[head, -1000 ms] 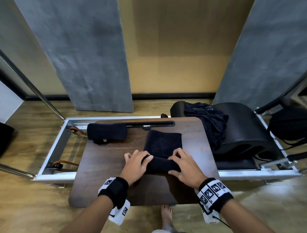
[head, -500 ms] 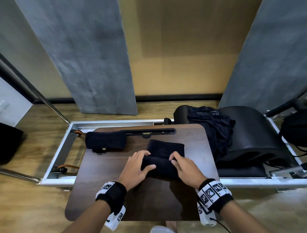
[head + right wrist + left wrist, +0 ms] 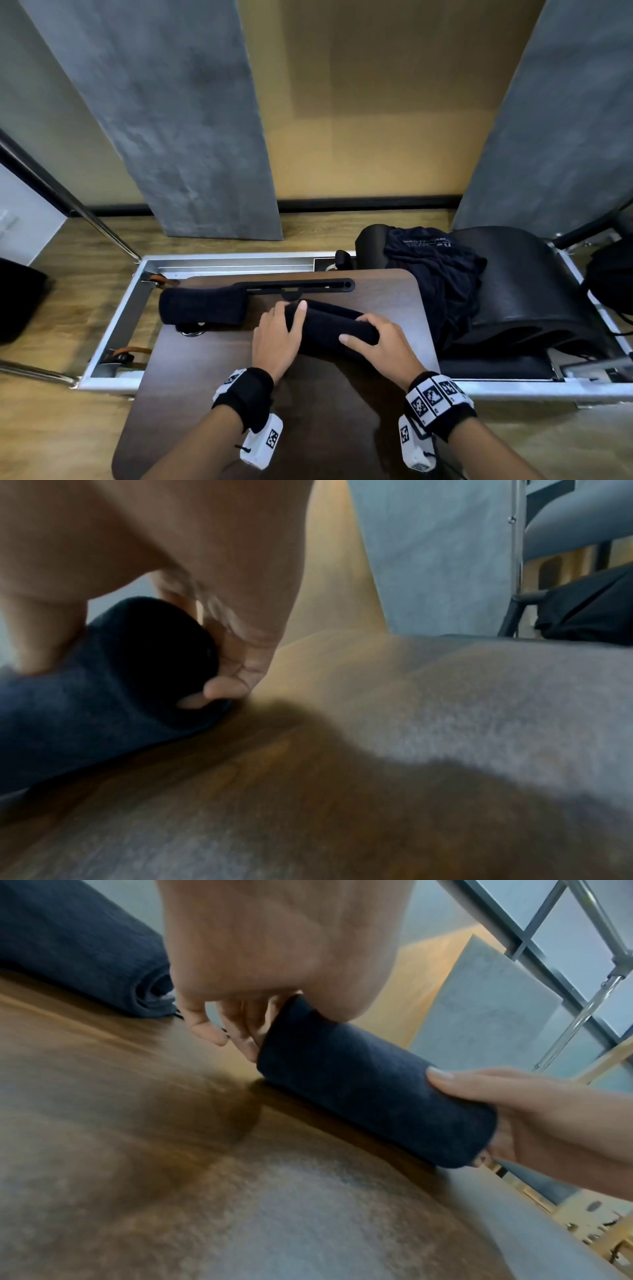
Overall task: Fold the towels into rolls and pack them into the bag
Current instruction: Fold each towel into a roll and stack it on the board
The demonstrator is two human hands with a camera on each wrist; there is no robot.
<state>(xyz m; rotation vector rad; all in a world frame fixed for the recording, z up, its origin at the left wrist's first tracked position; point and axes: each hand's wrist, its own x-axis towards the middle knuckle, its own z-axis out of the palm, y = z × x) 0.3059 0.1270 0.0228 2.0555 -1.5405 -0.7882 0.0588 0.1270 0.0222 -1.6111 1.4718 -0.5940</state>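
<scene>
Rolling is all but done: in the head view the flat stretch of cloth that lay ahead of your hands a second ago is gone, and the dark towel (image 3: 330,329) now sits as a full cylinder across the middle of the tabletop (image 3: 308,411). Your left hand (image 3: 276,339) curls over its left end and your right hand (image 3: 378,342) over its right end, both gripping it. A first rolled towel (image 3: 203,306) lies just beyond and to the left, apart from this one, and a dark heap of cloth (image 3: 442,274) rests on the black padded arc to the right; whether that heap is the bag I cannot tell. From the left wrist, your fingers (image 3: 246,1031) wrap the near end of the roll (image 3: 369,1077), which rests on the wood. From the right wrist, your fingertips (image 3: 222,691) press at the roll's open end (image 3: 164,656). Judging by this, the second roll is ready to lift and pack.
</scene>
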